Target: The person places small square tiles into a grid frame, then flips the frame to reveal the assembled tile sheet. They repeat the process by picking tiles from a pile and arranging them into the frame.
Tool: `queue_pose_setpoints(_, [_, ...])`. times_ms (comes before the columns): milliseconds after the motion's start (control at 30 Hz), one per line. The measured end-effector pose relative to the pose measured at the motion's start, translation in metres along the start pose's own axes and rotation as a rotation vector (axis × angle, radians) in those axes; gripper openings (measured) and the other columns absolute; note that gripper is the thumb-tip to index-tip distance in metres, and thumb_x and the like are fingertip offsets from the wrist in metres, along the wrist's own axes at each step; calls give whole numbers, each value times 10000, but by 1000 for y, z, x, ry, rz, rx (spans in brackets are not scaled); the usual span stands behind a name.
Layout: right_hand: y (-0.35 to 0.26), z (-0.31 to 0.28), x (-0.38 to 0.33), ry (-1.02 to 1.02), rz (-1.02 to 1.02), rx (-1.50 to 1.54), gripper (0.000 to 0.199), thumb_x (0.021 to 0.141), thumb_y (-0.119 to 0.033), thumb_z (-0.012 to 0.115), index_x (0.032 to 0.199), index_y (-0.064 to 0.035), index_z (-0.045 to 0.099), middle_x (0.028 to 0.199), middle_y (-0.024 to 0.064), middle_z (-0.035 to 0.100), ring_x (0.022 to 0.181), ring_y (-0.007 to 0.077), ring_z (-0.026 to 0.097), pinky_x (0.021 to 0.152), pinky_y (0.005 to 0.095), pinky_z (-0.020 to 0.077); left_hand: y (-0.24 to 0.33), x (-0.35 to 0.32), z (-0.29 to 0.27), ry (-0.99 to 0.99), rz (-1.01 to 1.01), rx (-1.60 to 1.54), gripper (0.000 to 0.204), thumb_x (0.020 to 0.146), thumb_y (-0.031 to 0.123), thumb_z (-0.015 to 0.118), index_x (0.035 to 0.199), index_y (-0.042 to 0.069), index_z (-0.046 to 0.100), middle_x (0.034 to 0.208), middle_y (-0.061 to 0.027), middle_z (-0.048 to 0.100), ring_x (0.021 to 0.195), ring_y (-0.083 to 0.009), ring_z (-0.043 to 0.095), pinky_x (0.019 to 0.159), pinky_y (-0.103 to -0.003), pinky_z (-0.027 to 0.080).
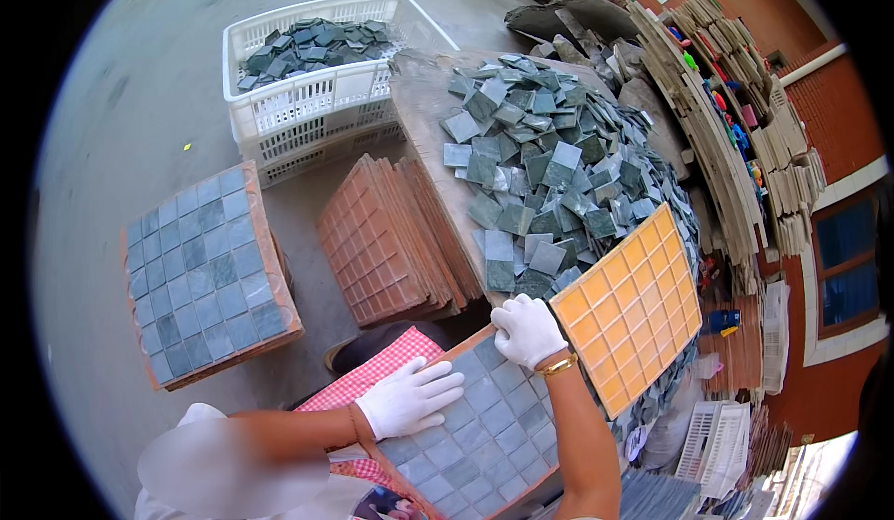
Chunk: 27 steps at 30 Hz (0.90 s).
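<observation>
In a white glove, my left hand (413, 399) lies with its fingers stretched out at the left side of a tray of grey-blue stone tiles (484, 422), set in rows. My right hand (528, 332), also gloved, is curled closed at the tray's far edge. What its fingers hold, if anything, is hidden. Just right of that hand, a yellow grid tray (629, 310) with square cells leans on a heap of loose tiles (549, 157). The far end of the tile-filled tray lies partly under my right hand and forearm.
A stack of brown grid trays (368, 245) stands left of the wooden table (430, 124). Farther left is another tile-covered stack (200, 273). Behind, a white crate (312, 106) holds loose tiles. Stone slabs (712, 138) and white baskets (712, 445) line the right.
</observation>
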State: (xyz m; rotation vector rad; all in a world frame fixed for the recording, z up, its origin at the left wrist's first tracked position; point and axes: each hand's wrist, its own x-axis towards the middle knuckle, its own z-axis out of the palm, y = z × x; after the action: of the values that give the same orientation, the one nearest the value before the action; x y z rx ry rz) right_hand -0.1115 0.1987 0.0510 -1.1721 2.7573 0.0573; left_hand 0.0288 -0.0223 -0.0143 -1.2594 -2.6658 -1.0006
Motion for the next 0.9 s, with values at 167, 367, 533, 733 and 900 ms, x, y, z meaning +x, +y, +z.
queue_pose_setpoints(167, [1,-2,-13,143,-66,166,58,755,-103,600,809,-92,579,802,78,543,823,296,564,708,413,462,2,3,1,-24,-20,-14,476,855,330,624,1258,97,526,1351,-64,476,1290,-249,394,1034,-424,330])
queue_pose_setpoints(367, [-6,25,-25,375,-23,189,119,794,-164,651,844,-94,569,829,60,561,885,275,564,807,414,440,-1,17,-1,206,-160,-321,464,845,207,625,1264,33,526,1320,-161,515,1240,-339,475,1035,-434,379])
queue_pose_setpoints(533, [-10,39,-17,467,43,42,187,791,-295,668,743,-139,577,786,30,553,829,238,553,770,390,405,-20,90,12,135,-661,-390,371,944,272,495,1204,9,525,1054,-253,630,973,-400,608,831,-461,485])
queue_pose_setpoints(733, [-2,41,-8,426,44,-2,235,804,-341,660,688,-153,580,734,18,550,774,221,560,716,384,405,-16,101,32,16,-781,-109,369,985,381,400,957,41,542,762,-222,656,728,-410,642,661,-520,496])
queue_pose_setpoints(900, [1,40,0,353,64,-46,323,851,-388,597,645,-140,615,697,36,585,730,227,580,671,385,402,-18,103,32,12,-788,-53,367,985,376,402,961,41,547,765,-217,663,723,-398,650,656,-515,501])
